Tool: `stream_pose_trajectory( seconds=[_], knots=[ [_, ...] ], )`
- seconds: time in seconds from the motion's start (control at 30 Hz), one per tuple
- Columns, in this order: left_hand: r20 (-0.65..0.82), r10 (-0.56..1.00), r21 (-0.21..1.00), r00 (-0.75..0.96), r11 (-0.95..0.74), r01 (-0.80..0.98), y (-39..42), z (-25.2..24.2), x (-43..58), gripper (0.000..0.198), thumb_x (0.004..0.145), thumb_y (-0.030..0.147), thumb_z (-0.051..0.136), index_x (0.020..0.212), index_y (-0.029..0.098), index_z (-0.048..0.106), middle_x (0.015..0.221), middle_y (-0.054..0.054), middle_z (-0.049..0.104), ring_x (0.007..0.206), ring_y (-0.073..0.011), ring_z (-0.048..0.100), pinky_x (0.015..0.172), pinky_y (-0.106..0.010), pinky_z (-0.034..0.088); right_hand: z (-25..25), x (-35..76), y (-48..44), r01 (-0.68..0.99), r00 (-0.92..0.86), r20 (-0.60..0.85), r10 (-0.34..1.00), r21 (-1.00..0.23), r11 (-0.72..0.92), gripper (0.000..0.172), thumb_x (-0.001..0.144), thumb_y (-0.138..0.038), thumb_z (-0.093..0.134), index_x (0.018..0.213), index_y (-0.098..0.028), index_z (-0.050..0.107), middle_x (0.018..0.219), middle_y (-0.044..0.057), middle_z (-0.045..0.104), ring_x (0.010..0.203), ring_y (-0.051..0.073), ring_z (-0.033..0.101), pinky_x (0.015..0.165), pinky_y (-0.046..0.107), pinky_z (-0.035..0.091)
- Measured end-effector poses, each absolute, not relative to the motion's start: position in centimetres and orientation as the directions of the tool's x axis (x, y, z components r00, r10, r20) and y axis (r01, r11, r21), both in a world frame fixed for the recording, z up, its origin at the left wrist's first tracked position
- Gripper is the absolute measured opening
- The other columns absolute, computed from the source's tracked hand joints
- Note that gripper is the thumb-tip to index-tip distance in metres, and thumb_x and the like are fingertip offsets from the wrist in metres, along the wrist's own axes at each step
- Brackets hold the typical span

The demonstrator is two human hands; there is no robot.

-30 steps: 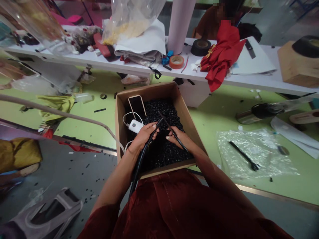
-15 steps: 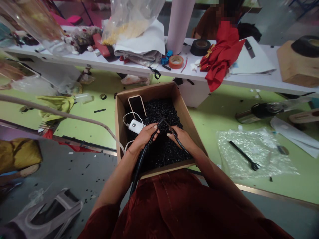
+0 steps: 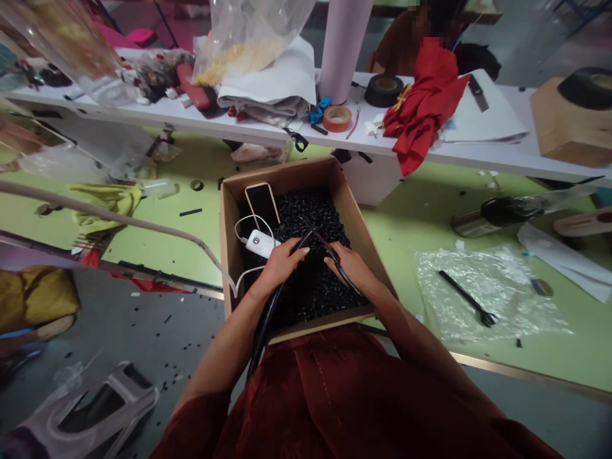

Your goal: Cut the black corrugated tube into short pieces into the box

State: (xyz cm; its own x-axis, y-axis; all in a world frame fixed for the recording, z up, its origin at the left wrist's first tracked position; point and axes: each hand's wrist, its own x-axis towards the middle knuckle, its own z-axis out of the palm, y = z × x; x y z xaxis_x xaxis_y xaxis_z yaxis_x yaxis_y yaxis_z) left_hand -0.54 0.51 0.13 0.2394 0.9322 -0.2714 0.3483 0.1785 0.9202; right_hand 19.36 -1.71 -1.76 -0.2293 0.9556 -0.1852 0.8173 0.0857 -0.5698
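The left hand [image 3: 282, 264] is curling around a black corrugated plastic conduit [image 3: 268, 317], whose lower end is disappearing behind the forearm and rust-red robe [image 3: 335, 395]. The right hand [image 3: 350, 268] is pinching a thin black length [image 3: 340, 271], its fingers hiding how that length joins the conduit. Both hands are working above a cardboard box [image 3: 287, 171] heaped with glossy black plastic pieces [image 3: 306, 217], too small to make out singly. A white power bank [image 3: 261, 243] and white cable [image 3: 253, 216] are lying beside a smartphone [image 3: 261, 205] in the box.
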Motion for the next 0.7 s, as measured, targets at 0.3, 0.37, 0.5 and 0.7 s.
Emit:
stream_pose_trajectory(
  seconds=[0.3, 0.37, 0.5, 0.7],
  knots=[
    [-0.289, 0.925, 0.926, 0.248, 0.204, 0.317, 0.55, 0.18, -0.5, 0.035, 0.08, 0.037, 0.057, 0.107, 0.014, 0.064, 0.063, 0.003, 0.054, 0.05, -0.0089, 0.044, 0.05, -0.022, 0.036, -1.87, 19.4, -1.76, 0.839, -0.219, -0.181, 0.959, -0.537, 0.09, 0.018, 0.086, -0.025, 0.048, 0.103, -0.021, 0.052, 0.091, 0.007, 0.067, 0.083, 0.02, 0.062, 0.071, 0.027, 0.041],
    [-0.29, 0.925, 0.927, 0.247, 0.207, 0.313, 0.54, 0.19, -0.49, 0.035, 0.08, 0.036, 0.058, 0.105, 0.014, 0.065, 0.063, 0.003, 0.054, 0.05, -0.0088, 0.044, 0.05, -0.022, 0.036, -1.84, 19.36, -1.77, 0.844, -0.213, -0.183, 0.96, -0.529, 0.086, 0.018, 0.086, -0.024, 0.048, 0.103, -0.022, 0.052, 0.09, 0.006, 0.068, 0.081, 0.02, 0.062, 0.07, 0.026, 0.04],
    [-0.299, 0.921, 0.927, 0.25, 0.218, 0.305, 0.47, 0.23, -0.49, 0.035, 0.08, 0.037, 0.057, 0.106, 0.014, 0.064, 0.063, 0.003, 0.053, 0.049, -0.0085, 0.043, 0.049, -0.022, 0.036, -1.67, 19.29, -1.83, 0.856, -0.207, -0.191, 0.96, -0.511, 0.083, 0.017, 0.086, -0.025, 0.045, 0.102, -0.021, 0.052, 0.088, 0.006, 0.068, 0.077, 0.021, 0.063, 0.067, 0.027, 0.04],
    [-0.302, 0.922, 0.928, 0.244, 0.225, 0.297, 0.46, 0.21, -0.48, 0.034, 0.081, 0.037, 0.057, 0.105, 0.014, 0.064, 0.063, 0.003, 0.053, 0.049, -0.0083, 0.043, 0.049, -0.022, 0.035, -2.06, 19.42, -1.88, 0.854, -0.223, -0.172, 0.96, -0.509, 0.107, 0.016, 0.086, -0.025, 0.044, 0.1, -0.021, 0.053, 0.084, 0.006, 0.068, 0.073, 0.02, 0.063, 0.065, 0.026, 0.039]
  ],
)
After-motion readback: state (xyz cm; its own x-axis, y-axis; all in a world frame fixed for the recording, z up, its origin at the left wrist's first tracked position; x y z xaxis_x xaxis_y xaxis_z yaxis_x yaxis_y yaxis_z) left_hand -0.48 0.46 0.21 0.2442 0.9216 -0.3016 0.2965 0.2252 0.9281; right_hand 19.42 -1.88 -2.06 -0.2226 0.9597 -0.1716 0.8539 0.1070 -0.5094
